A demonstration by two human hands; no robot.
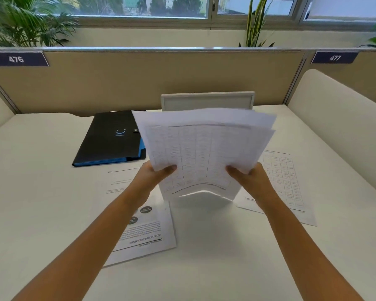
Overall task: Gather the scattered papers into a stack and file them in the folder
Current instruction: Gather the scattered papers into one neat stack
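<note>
On a white desk (52, 213), a black folder (109, 140) with blue edges lies closed at back left. Above the desk's middle, a fanned stack of papers (204, 153) stands upright, gripped low by the left hand (154, 173) and right hand (251, 175), thumbs in front. Three loose sheets (146, 235) lie flat beneath and beside it.

My hands hold thin matt white paper, the sheets (206, 148) printed in grey and bending softly. The folder (109, 140) looks like smooth black plastic with a faint sheen and blue edges. The tabletop (41, 192) under it is smooth matt white. The partition (139, 79) behind looks like beige cloth with a metal rail.
</note>
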